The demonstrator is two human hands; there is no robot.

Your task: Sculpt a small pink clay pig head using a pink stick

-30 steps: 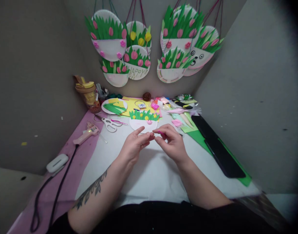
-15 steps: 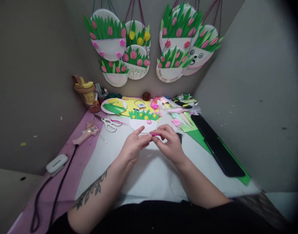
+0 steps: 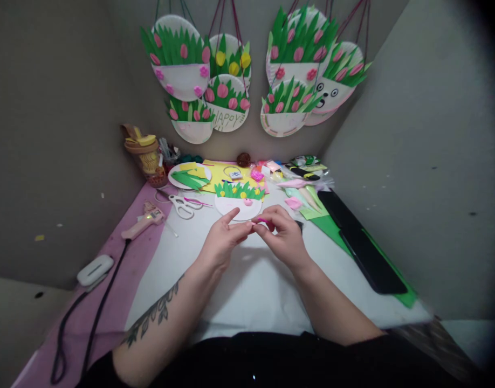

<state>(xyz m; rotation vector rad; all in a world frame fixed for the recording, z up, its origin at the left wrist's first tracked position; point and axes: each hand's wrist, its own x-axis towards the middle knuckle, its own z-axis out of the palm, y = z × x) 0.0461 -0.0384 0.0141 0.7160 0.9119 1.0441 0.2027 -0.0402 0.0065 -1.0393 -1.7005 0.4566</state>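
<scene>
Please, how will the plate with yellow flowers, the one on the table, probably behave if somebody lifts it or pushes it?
The plate is probably light and slightly bendy, since it looks like thin paper. Its green blades may crease if pinched, being narrow and pointed. Pushed, it would likely slide rather than roll, because it seems to lie flat.

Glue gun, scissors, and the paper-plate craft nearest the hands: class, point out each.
Glue gun (image 3: pixel 143 224), head view: its pink handle.
White-handled scissors (image 3: pixel 176 200), head view: where the handles meet.
Paper-plate craft (image 3: pixel 236 201), head view: its white front.
</scene>
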